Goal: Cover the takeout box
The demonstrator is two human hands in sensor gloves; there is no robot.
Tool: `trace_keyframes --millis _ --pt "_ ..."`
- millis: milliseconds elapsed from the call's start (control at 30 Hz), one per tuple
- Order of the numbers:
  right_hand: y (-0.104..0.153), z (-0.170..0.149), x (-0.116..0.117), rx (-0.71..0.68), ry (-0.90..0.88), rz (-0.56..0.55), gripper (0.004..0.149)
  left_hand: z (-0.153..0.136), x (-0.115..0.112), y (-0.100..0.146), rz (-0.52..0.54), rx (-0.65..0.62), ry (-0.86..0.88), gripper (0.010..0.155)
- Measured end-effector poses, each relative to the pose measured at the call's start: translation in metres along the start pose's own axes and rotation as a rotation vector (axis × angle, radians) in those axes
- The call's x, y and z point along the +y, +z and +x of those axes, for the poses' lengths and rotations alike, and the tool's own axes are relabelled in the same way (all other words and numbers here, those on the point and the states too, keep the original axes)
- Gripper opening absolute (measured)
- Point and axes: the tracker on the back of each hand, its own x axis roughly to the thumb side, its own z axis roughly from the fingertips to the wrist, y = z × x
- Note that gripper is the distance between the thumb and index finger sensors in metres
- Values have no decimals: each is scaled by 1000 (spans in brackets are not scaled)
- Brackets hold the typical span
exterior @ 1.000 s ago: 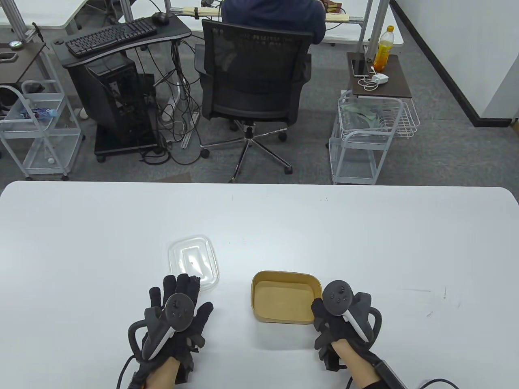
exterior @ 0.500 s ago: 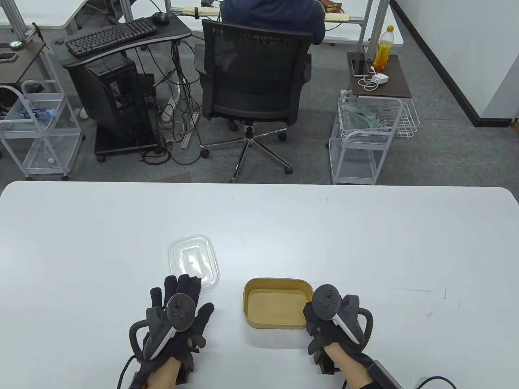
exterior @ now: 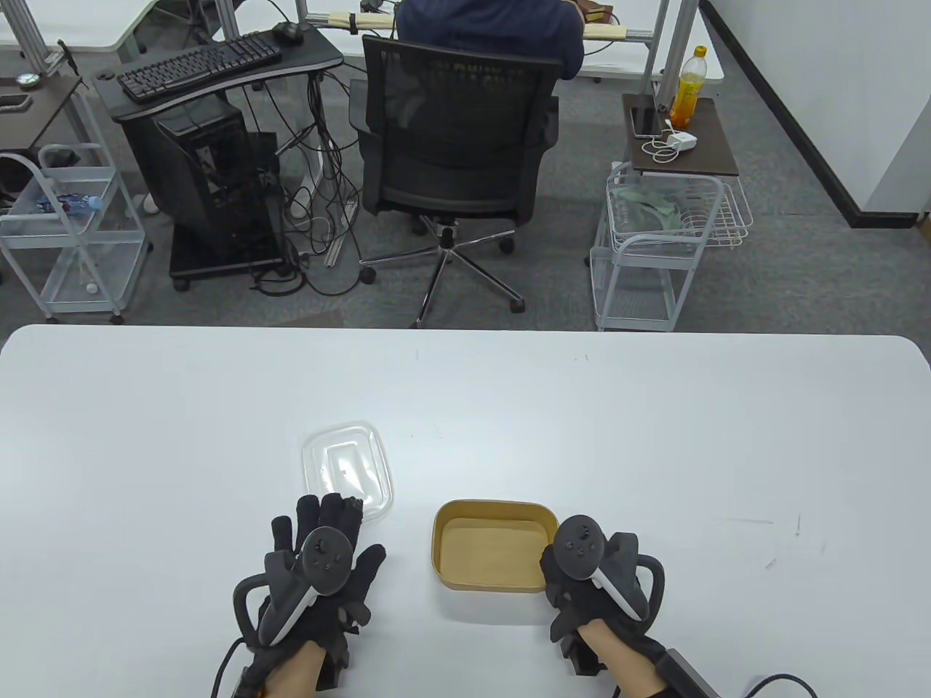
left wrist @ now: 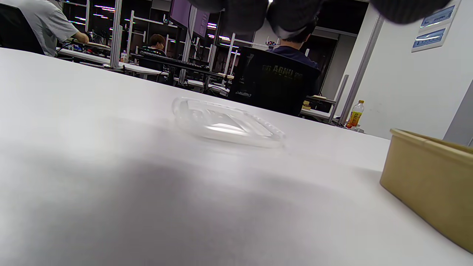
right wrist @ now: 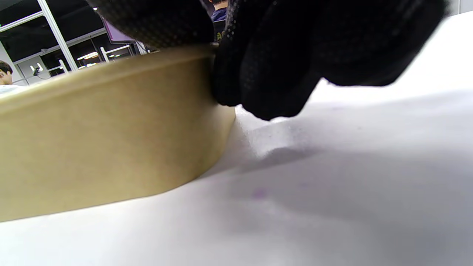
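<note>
1. The takeout box (exterior: 494, 545), an open brown paper tray, stands upright on the white table (exterior: 654, 436) and serves as the reference point for what follows.
2. The right hand (exterior: 593, 582) is at the box's right end. The right wrist view shows its fingers (right wrist: 258, 74) clamped on the box wall at the rim, apparently one finger inside and the others outside. The grip is judged to steady or position the box for covering.
3. The clear plastic lid (exterior: 348, 471) lies flat on the table, left of the box and slightly farther from the person, not touching it.
4. The left hand (exterior: 316, 574) lies left of the box, fingers spread and extended, fingertips at the lid's near edge. Whether they touch the lid cannot be told. It holds nothing.
5. The box is not yet covered. The lid has yet to be picked up.
6. Beyond the table's far edge from the box: grey carpet, an office chair (exterior: 454, 138) with a seated person, a keyboard desk (exterior: 204, 65), and wire carts (exterior: 654, 240).
</note>
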Motion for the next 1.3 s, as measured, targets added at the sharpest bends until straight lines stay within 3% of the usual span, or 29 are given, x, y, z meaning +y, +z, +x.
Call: trace_keyframes --millis 367,733,1300 --pt "15 -18 -21 -48 -17 -92 73 3 -1 0 1 -11 -1 75" --pt "20 -51 -37 -95 -75 -164 73 4 -1 0 5 -17 -1 75" --pt "16 -69 -34 -163 -143 -120 71 0 -4 -4 -3 12 -33 74"
